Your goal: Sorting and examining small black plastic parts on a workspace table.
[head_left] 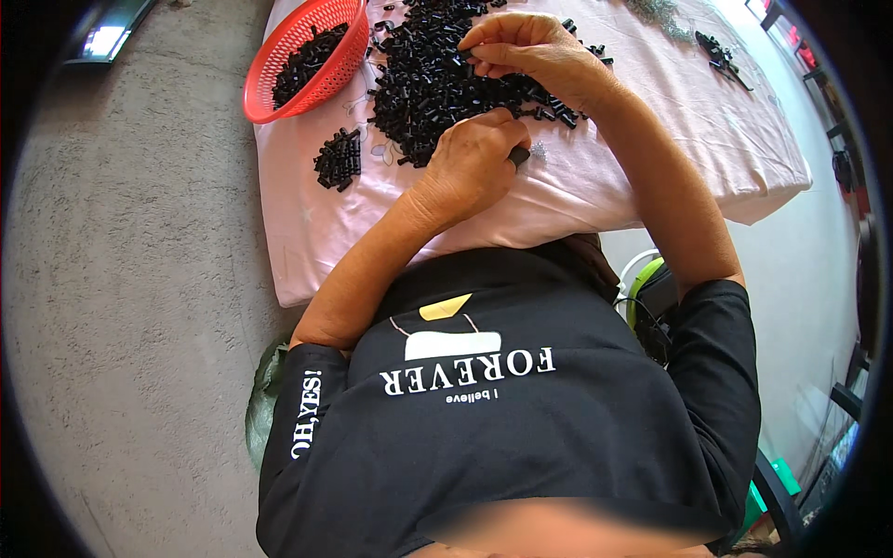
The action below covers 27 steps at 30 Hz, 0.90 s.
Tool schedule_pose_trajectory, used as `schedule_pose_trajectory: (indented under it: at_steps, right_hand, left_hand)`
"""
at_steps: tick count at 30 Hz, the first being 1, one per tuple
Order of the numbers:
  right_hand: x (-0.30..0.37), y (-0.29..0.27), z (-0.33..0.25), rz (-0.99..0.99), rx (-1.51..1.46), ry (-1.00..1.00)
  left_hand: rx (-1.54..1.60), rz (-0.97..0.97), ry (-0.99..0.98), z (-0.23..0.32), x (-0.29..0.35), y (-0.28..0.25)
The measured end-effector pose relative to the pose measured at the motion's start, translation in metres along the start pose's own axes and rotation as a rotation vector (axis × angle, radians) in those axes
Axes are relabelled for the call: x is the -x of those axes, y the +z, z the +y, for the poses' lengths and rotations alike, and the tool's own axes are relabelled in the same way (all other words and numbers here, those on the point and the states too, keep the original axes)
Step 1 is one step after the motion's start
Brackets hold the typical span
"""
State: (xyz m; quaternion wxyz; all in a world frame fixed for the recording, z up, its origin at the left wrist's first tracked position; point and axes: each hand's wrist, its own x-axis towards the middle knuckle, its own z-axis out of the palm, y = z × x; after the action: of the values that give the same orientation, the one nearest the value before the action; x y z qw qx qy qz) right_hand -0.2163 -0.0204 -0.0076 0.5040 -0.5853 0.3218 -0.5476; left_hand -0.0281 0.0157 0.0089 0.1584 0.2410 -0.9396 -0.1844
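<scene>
A heap of small black tube-like pieces (419, 98) spreads over the pink cloth in front of me. My left hand (473, 166) is closed at the heap's near edge, around a dark, blunt-ended object (519, 156) whose end shows beside the fingers; the rest of it is hidden. Over the heap's right side, my right hand (538, 54) pinches a small black piece (465, 54) between thumb and fingertips. Tiny silvery bits (539, 149) lie on the cloth just right of my left hand.
A red perforated basket (348, 73) holding more black pieces stands left of the heap. Nearer me is a small separate cluster of black pieces (338, 160). Thin silvery parts (659, 13) and a black item (723, 60) lie far right on the pink tablecloth (744, 139).
</scene>
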Motion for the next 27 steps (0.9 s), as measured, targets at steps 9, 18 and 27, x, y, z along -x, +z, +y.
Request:
schedule_pose_trajectory:
  at_steps: [9,18,27]
  right_hand:
    - [0.0,0.005,-0.006,0.006,-0.02,0.022]
    - [0.0,0.002,-0.002,-0.06,-0.021,0.062]
    - [0.0,0.004,-0.004,-0.05,-0.028,0.075]
  left_hand:
    - [-0.064,0.027,-0.001,-0.001,0.002,0.003]
    - [0.024,0.133,0.009,-0.009,0.007,-0.01]
    - [-0.08,-0.01,-0.057,0.008,-0.005,0.001]
